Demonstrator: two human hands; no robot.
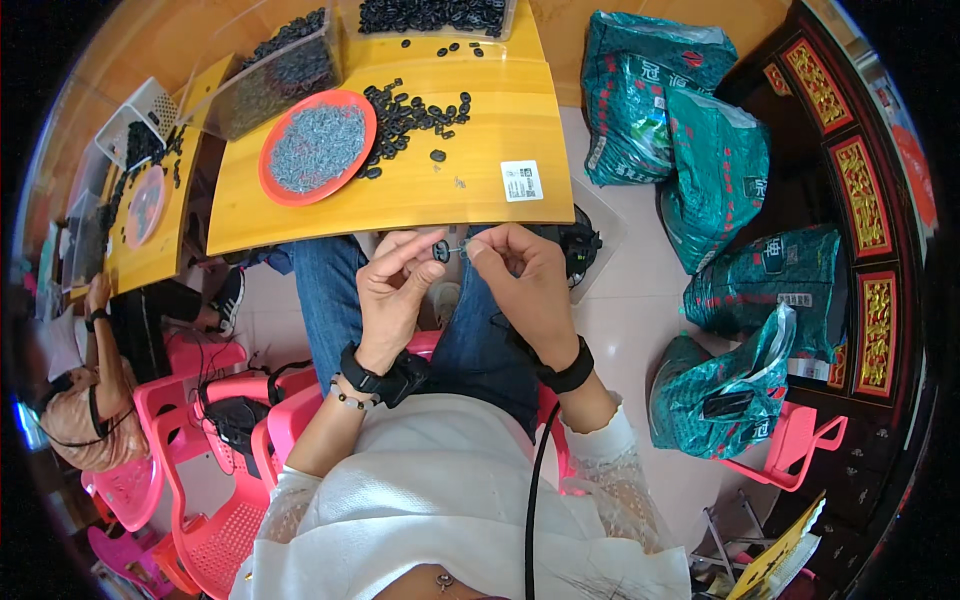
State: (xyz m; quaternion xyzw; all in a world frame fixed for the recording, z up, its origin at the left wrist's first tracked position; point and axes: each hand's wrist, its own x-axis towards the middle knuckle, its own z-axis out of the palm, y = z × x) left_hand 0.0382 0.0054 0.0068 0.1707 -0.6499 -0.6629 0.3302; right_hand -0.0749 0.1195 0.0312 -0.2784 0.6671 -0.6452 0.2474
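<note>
Above my lap, just off the table's near edge, my left hand [392, 292] pinches a small black oval piece [441, 251] between thumb and fingertips. My right hand [525, 285] is closed at the fingertips on a thin silvery metal pin [457, 249], held level against the black piece. Whether the pin sits inside the piece is too small to tell. On the yellow table [470, 130], an orange-red plate [308, 200] carries a heap of small metal pins [318, 146]. Loose black pieces [405, 118] lie scattered beside it.
Clear bins [300, 105] of black pieces stand at the table's far side. A white label [521, 181] lies near its right corner. Teal sacks [715, 180] fill the right floor. Pink chairs [225, 525] and another person [95, 425] at a second table are left.
</note>
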